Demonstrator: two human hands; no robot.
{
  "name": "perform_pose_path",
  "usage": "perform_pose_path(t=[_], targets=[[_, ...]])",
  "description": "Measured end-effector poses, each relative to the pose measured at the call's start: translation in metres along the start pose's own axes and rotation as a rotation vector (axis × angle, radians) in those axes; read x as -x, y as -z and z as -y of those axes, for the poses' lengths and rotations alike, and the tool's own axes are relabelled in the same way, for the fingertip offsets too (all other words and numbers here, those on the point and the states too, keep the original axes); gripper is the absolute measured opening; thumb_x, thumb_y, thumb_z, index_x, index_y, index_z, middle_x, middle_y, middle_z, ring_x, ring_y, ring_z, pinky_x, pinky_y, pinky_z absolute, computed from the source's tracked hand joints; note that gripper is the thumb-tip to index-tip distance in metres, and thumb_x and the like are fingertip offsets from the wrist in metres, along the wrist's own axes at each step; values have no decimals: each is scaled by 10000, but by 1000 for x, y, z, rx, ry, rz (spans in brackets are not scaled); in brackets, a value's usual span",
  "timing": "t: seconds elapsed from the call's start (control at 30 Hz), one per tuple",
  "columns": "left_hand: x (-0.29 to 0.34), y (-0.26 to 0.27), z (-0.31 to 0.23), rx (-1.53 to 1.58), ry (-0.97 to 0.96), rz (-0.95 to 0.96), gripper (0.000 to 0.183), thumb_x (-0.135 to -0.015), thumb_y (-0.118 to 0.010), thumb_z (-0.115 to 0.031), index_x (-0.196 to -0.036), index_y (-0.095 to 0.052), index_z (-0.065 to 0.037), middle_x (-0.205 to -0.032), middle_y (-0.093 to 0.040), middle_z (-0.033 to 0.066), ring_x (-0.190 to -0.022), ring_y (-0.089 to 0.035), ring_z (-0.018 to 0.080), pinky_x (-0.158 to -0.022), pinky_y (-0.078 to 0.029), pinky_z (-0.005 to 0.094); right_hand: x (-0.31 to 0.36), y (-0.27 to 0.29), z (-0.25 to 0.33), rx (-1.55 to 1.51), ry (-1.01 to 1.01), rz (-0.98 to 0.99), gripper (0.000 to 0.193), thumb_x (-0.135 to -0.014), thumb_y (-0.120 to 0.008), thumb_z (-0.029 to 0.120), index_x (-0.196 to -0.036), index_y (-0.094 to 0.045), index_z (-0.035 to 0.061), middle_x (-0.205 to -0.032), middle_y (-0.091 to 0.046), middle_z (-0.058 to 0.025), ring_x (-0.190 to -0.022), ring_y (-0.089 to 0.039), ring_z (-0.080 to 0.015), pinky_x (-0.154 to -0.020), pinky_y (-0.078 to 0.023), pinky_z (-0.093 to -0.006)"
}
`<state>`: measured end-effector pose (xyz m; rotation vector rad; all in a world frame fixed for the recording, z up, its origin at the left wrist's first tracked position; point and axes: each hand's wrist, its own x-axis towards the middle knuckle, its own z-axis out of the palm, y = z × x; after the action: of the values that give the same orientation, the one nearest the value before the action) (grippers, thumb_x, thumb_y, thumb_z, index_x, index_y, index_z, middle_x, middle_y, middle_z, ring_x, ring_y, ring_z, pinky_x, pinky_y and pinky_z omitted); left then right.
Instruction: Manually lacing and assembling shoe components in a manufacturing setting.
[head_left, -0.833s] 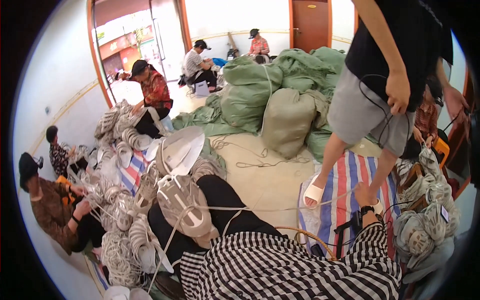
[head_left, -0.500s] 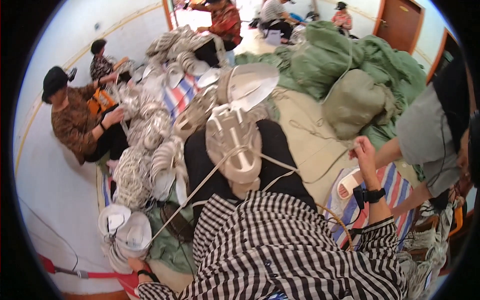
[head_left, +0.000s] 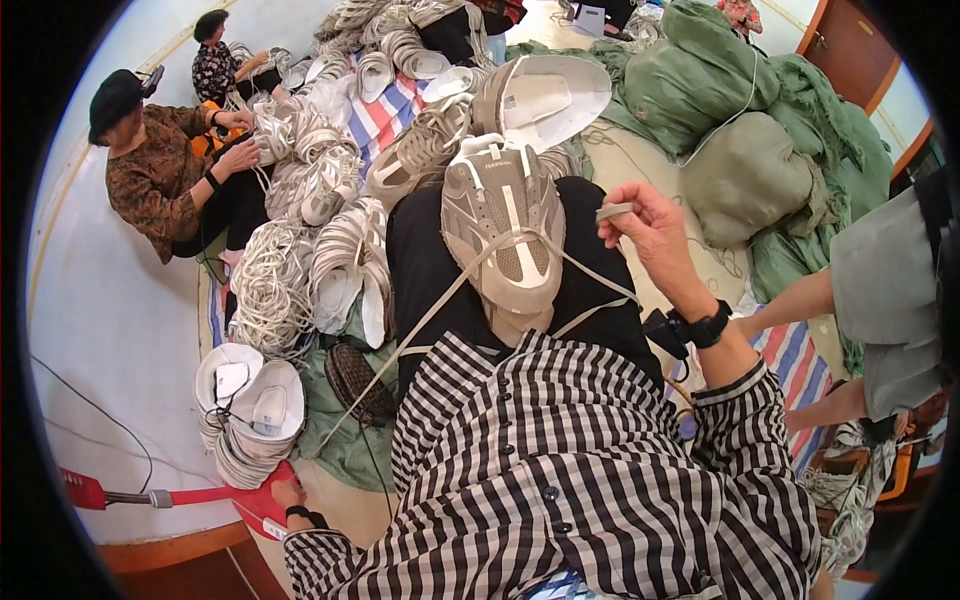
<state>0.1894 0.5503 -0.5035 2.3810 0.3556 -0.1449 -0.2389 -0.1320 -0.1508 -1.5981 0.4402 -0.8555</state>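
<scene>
A beige and grey sneaker upper (head_left: 515, 225) rests across my thighs with its toe toward me. A flat beige shoelace (head_left: 415, 330) crosses its lowest eyelets, one length slanting down to the left and the other looping off to the right. Raised to the right of the sneaker, my right hand (head_left: 655, 240) is closed in a pinch on a piece of the shoelace. My left hand (head_left: 288, 492) is low at the left, beside a red object (head_left: 265, 505) and below nested shoe uppers (head_left: 250, 410). Its fingers are mostly hidden.
Stacked uppers (head_left: 345, 270) and a heap of pale laces (head_left: 275, 290) lie at my left. Large green sacks (head_left: 740, 180) fill the far right. One person (head_left: 160, 170) works at the left; another person's grey garment (head_left: 885, 290) is close at the right. A dark sole (head_left: 355, 385) lies nearby.
My right hand has moved up and left, closer to the sneaker. My left hand has shifted slightly down, away from the left lace. The view has tilted, bringing the sneaker nearer.
</scene>
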Motion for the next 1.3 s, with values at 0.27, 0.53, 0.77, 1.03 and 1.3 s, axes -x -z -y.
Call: perform_pose_path(t=[0.27,0.53,0.77,1.03,1.3], targets=[[-16,-44,-90,-105,-713,-68,155,-949,-482,-156,-871,-530,-31,-684,-553,73,-507,-544,153,-460,-458,295,-23,-37,-50,109,-65,68,64,-885,-545,-21,-941,-557,9,-747,-591,3,-645,-541,-58,-578,-446,-213],[189,-49,-411,682,-785,419,121,-978,-530,-150,-974,-505,-32,-832,-652,93,-649,-622,143,-577,-493,240,-22,-44,-47,220,-61,-28,50,-918,-527,16,-944,-569,6,-755,-640,-28,-690,-619,-85,-633,-511,-251],[301,-73,-496,780,-994,708,103,-948,-575,-75,-1028,-548,-16,-844,-672,85,-723,-644,130,-645,-533,251,-14,-36,-55,293,31,-44,85,-934,-512,16,-990,-576,12,-811,-677,-60,-781,-673,-104,-664,-528,-252],[349,-108,-526,515,-1091,954,139,-947,-566,-86,-1061,-611,-20,-849,-686,69,-743,-626,99,-701,-512,233,-22,-32,-64,447,234,-131,60,-840,-602,-5,-900,-600,-3,-802,-617,-21,-692,-530,-84,-651,-459,-240],[352,-119,-525,902,-679,1402,114,-976,-533,-122,-1013,-555,-17,-882,-681,111,-739,-641,124,-695,-530,256,-20,-41,-58,316,92,-31,70,-866,-631,48,-911,-618,-4,-755,-603,-42,-676,-535,-100,-635,-456,-249]])
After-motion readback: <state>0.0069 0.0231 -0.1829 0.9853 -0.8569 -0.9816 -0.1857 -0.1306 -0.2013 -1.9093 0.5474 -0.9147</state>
